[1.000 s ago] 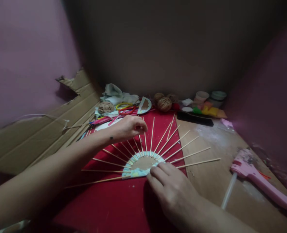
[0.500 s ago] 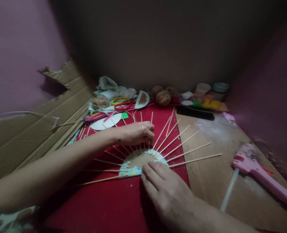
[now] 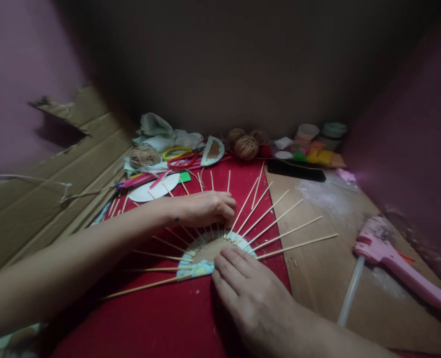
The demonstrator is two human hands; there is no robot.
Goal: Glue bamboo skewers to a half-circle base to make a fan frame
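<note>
A half-round cardboard piece (image 3: 209, 252) with a light blue patterned rim lies on a red sheet (image 3: 161, 318). Several thin wooden sticks (image 3: 298, 244) fan outward from its curved edge. My left hand (image 3: 215, 209) is over the upper sticks, its fingers curled together near one stick; what they pinch is hidden. My right hand (image 3: 248, 286) lies on the lower right part of the piece, palm down, fingers stretched out side by side and holding nothing.
A pink glue gun (image 3: 395, 256) lies at the right on the wooden board (image 3: 317, 298). Twine balls (image 3: 246, 147), scissors (image 3: 183, 158), a black object (image 3: 295, 170) and cups (image 3: 308, 132) line the back. Torn cardboard (image 3: 56, 199) stands at the left.
The view has shifted slightly. My left hand has moved a little lower, its fingers nearer the curved rim and more curled. My right hand stays on the piece.
</note>
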